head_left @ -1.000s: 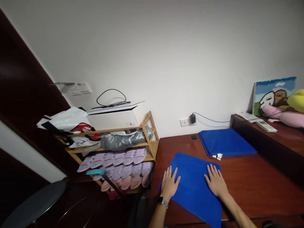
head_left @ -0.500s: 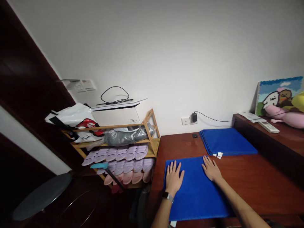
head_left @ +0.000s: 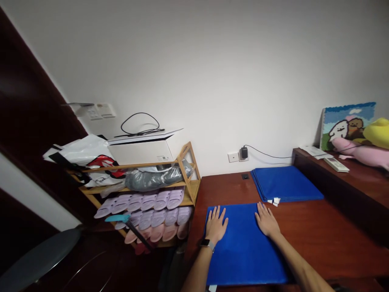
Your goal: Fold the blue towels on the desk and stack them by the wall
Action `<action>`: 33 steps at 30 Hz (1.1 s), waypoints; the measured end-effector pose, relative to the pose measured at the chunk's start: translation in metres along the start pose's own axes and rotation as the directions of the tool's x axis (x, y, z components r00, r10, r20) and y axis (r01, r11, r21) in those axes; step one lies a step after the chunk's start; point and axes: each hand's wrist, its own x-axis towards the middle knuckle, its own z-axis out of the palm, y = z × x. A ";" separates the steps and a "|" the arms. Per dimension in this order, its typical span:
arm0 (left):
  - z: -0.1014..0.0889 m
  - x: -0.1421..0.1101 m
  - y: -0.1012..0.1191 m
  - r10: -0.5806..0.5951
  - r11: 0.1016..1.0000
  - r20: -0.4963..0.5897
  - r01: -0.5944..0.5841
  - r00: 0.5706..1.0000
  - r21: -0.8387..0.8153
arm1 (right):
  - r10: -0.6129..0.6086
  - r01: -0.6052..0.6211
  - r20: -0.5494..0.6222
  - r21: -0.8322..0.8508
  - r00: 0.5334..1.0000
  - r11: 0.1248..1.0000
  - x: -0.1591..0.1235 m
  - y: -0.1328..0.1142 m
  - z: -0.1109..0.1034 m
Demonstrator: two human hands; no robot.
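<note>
A blue folded cloth lies flat on the reddish-brown desk, with a white tag showing at its near left corner. My left hand rests flat on its upper left part, fingers apart, a watch on the wrist. Across from it, my right hand lies open at the cloth's far right corner, fingers stretched forward. Behind the right hand sits a stack of folded blue cloths with white tags at its front edge.
Left of the desk stands a wooden rack holding purple slippers, a white box and a plastic bag. A raised shelf on the right bears a remote control and a pink plush toy. A charger is plugged into the wall.
The view has shifted slightly, so everything appears a little further left and lower. Both hands stay flat on the cloth in nearly the same places.
</note>
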 end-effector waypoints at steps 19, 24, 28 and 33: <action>0.023 0.021 -0.001 -0.166 0.986 0.025 0.166 0.986 -0.010 | 0.005 -0.005 0.012 -0.055 1.000 0.998 0.005 0.007 0.010; 0.021 0.016 -0.043 -0.186 0.982 0.011 0.185 0.983 0.043 | 0.009 -0.005 0.049 -0.082 0.999 0.997 0.007 0.009 0.006; 0.025 0.019 -0.038 -0.181 0.982 -0.007 0.181 0.983 0.045 | -0.054 0.058 0.062 -0.070 0.997 0.996 0.009 0.014 0.002; 0.018 0.020 -0.041 -0.165 0.984 0.004 0.164 0.986 0.069 | -0.060 0.061 0.036 -0.026 0.998 0.998 0.010 0.016 0.002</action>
